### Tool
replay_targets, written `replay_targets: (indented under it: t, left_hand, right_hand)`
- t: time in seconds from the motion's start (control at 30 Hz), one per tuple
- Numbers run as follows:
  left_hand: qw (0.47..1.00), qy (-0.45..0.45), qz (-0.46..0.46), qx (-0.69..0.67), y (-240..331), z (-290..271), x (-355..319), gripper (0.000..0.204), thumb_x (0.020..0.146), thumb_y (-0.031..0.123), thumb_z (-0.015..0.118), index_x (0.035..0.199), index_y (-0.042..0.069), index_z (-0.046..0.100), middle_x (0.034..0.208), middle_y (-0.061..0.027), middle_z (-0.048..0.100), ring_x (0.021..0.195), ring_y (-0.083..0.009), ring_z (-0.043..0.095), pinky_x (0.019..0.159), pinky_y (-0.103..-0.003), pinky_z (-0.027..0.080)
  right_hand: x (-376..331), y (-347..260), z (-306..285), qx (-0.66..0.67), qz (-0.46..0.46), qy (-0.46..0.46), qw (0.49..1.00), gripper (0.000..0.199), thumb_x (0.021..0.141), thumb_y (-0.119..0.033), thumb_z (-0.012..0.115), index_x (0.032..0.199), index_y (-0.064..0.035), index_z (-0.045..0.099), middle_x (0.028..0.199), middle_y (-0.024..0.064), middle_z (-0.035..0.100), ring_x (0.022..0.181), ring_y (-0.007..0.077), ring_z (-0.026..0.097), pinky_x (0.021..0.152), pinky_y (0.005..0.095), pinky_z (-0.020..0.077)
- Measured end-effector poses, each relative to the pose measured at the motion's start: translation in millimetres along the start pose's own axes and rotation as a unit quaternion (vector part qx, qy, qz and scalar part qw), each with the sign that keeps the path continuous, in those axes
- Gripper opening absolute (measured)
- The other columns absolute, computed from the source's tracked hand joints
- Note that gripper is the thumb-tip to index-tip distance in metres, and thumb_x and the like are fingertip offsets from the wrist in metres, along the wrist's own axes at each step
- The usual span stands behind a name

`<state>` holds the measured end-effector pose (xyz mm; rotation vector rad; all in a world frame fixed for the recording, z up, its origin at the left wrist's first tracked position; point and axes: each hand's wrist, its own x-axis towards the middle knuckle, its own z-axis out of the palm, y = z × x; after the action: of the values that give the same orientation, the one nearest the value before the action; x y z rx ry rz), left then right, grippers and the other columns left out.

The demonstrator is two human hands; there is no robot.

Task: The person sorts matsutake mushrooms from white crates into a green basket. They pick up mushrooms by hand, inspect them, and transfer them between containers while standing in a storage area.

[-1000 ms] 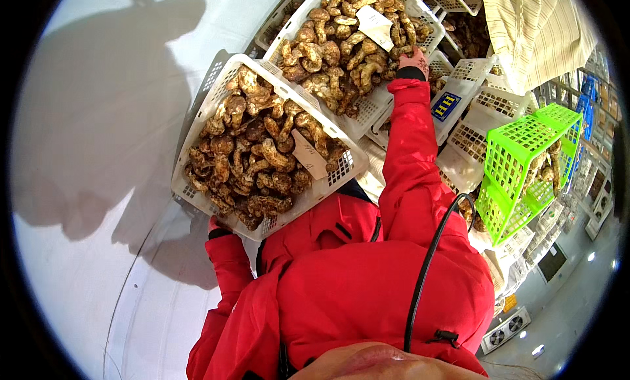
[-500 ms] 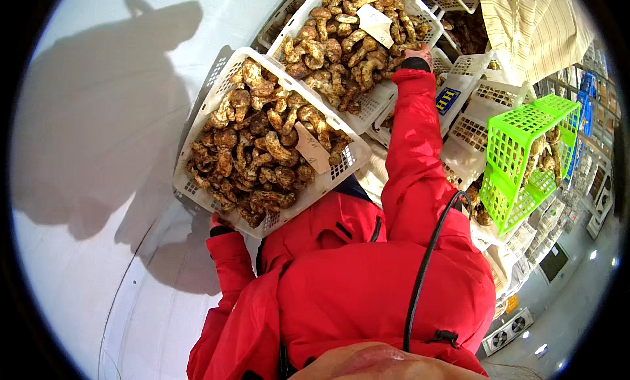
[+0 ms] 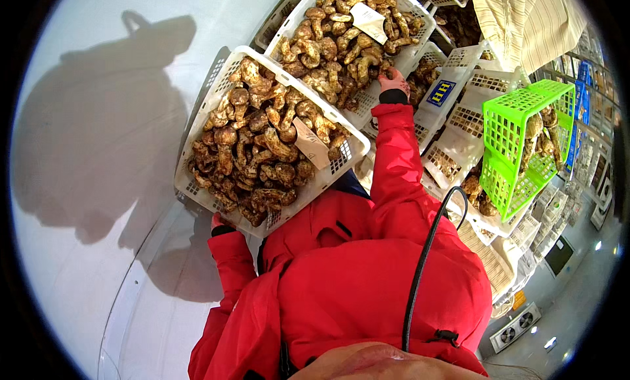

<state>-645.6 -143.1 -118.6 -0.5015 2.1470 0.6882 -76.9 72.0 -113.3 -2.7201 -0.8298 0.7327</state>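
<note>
Two white mushroom crates (image 3: 216,98), one green basket (image 3: 525,144), each hand (image 3: 392,81) touching one.

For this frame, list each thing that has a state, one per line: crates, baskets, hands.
Near white crate: full of mushrooms, tilted, paper tag on top.
Far white crate: full of mushrooms, paper tag on top.
Green basket: tilted, partly filled.
Left hand: under the near crate's lower edge, mostly hidden.
Right hand: at the far crate's edge, among mushrooms; grip unclear.
</note>
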Motion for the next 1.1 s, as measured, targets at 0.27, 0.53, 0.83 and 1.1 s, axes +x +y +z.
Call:
replay_targets:
  t: [0.27, 0.53, 0.83, 1.1]
  left_hand:
    - [0.999, 0.028, 0.012, -0.023, 3, 4, -10, 0.017, 0.078, 0.029, 0.049, 0.08, 0.013, 0.054, 0.048, -0.0002, 0.036, 0.036, -0.0146, 0.031, 0.034, -0.03, 0.025]
    - [1.0, 0.016, -0.024, 0.002, 10, 16, -23, 0.017, 0.079, 0.029, 0.048, 0.074, 0.014, 0.055, 0.045, 0.0005, 0.033, 0.035, -0.0145, 0.029, 0.034, -0.03, 0.025]
    - [0.997, 0.052, -0.037, -0.033, 4, 10, -3, 0.016, 0.078, 0.026, 0.05, 0.066, 0.015, 0.052, 0.041, 0.0036, 0.03, 0.033, -0.0129, 0.027, 0.034, -0.031, 0.025]
    - [0.998, 0.032, -0.028, -0.046, 8, 6, -15, 0.023, 0.077, 0.026, 0.051, 0.058, 0.015, 0.046, 0.042, 0.003, 0.03, 0.033, -0.0139, 0.028, 0.034, -0.03, 0.026]
  right_hand:
    - [-3, 13, 9, 0.295, 0.035, 0.117, 0.948, 0.036, 0.069, -0.01, 0.06, 0.102, -0.0009, 0.052, 0.075, 0.0091, 0.059, 0.058, 0.013, 0.053, 0.052, 0.0255, 0.0421]
    - [-27, 16, 14, 0.422, -0.056, -0.057, 0.903, 0.031, 0.073, -0.008, 0.053, 0.103, 0.0017, 0.051, 0.074, 0.0066, 0.057, 0.053, 0.0098, 0.05, 0.047, 0.0208, 0.0394]
    - [-5, 48, 36, 0.258, 0.071, -0.038, 0.963, 0.038, 0.075, -0.013, 0.051, 0.109, 0.0019, 0.046, 0.069, 0.0075, 0.056, 0.051, 0.0139, 0.049, 0.044, 0.0248, 0.0385]
    - [-13, 15, 67, 0.133, -0.225, -0.136, 0.956, 0.06, 0.071, -0.043, 0.058, 0.112, -0.0011, 0.042, 0.069, 0.0113, 0.059, 0.045, 0.0157, 0.051, 0.038, 0.0227, 0.0402]
